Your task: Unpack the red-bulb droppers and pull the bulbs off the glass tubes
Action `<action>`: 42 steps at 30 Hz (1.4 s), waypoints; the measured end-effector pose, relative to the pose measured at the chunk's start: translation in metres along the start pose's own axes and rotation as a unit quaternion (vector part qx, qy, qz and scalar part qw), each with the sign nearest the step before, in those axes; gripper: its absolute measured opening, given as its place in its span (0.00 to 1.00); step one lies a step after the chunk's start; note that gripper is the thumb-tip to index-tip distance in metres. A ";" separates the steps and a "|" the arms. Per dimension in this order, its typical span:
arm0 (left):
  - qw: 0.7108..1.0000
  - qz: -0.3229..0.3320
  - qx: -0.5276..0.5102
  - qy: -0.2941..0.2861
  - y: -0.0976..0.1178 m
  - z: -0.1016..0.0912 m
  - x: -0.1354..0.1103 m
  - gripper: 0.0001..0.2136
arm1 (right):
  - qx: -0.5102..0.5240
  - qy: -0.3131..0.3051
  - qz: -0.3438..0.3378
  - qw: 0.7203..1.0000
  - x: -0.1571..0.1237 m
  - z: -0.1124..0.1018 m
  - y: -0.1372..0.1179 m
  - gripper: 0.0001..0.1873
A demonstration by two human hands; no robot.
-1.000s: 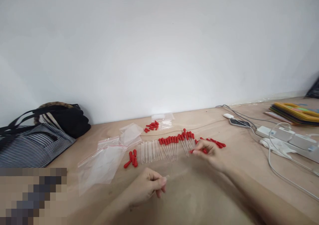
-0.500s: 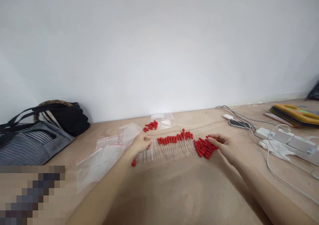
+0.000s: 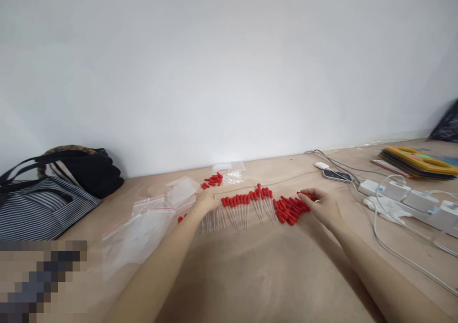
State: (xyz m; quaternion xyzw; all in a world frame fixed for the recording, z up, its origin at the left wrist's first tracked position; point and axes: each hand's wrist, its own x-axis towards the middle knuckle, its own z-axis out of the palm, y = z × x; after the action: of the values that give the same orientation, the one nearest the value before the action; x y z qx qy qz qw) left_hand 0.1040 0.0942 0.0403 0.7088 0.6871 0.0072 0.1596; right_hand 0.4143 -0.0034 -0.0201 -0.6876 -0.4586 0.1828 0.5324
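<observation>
A row of clear glass droppers (image 3: 236, 213) with red rubber bulbs lies across the brown table (image 3: 257, 275). My left hand (image 3: 205, 201) rests on the row's left end, over several bare glass tubes (image 3: 211, 223), its fingers curled. My right hand (image 3: 320, 206) sits at the right end, fingers bent against a pile of loose red bulbs (image 3: 289, 208). More red bulbs (image 3: 212, 181) lie farther back near the wall.
Clear zip bags (image 3: 143, 230) lie left of the row. A striped bag with a black bundle (image 3: 46, 194) sits far left. At the right are a phone (image 3: 336, 175), white power strips and cables (image 3: 404, 199), and a stack of coloured boards (image 3: 418, 161).
My left hand went from near the table's front edge up to the left end of the row. My right hand shifted right to the pile of red bulbs, which is now bunched closer together.
</observation>
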 end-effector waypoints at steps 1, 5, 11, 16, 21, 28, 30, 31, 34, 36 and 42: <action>1.000 0.002 0.005 0.002 0.001 0.000 0.000 0.13 | 0.000 -0.001 0.001 1.000 0.000 0.000 0.000 0.17; 0.999 0.016 0.010 0.037 0.001 -0.001 0.001 0.12 | 0.004 0.003 0.002 1.000 0.000 0.001 0.001 0.17; 0.977 0.132 -0.023 0.164 -0.010 0.010 -0.041 0.12 | 0.012 -0.007 -0.012 1.000 -0.002 0.001 0.000 0.16; 0.879 0.385 -0.067 0.273 -0.043 0.047 -0.104 0.06 | -0.156 0.012 -0.053 0.986 -0.005 0.009 -0.002 0.15; 0.858 0.426 -0.073 0.278 -0.061 0.053 -0.126 0.06 | -0.277 0.020 -0.054 0.959 -0.010 0.017 -0.005 0.16; 0.880 0.402 -0.076 0.243 -0.059 0.048 -0.121 0.07 | -0.287 0.083 -0.020 0.954 -0.009 0.013 -0.017 0.18; 0.880 0.405 -0.074 0.236 -0.059 0.049 -0.121 0.07 | -0.294 0.026 -0.019 0.955 -0.006 0.021 -0.027 0.15; 0.881 0.405 -0.072 0.233 -0.059 0.050 -0.121 0.07 | -0.297 -0.008 -0.018 0.955 -0.004 0.028 -0.032 0.14; 0.884 0.407 -0.069 0.220 -0.060 0.050 -0.121 0.07 | -0.301 -0.056 -0.012 0.952 0.005 0.054 -0.049 0.13; 0.886 0.405 -0.068 0.214 -0.060 0.050 -0.121 0.07 | -0.305 -0.065 0.003 0.950 0.014 0.073 -0.058 0.15; 0.894 0.396 -0.061 0.199 -0.059 0.052 -0.123 0.07 | -0.327 -0.079 0.059 0.940 0.035 0.114 -0.066 0.19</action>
State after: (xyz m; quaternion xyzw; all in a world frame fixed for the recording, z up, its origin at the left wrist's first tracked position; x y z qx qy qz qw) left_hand 0.0517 -0.0368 0.0025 0.8947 0.3652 0.2528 0.0469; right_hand 0.3188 0.0903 0.0062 -0.8329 -0.4925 0.1077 0.2282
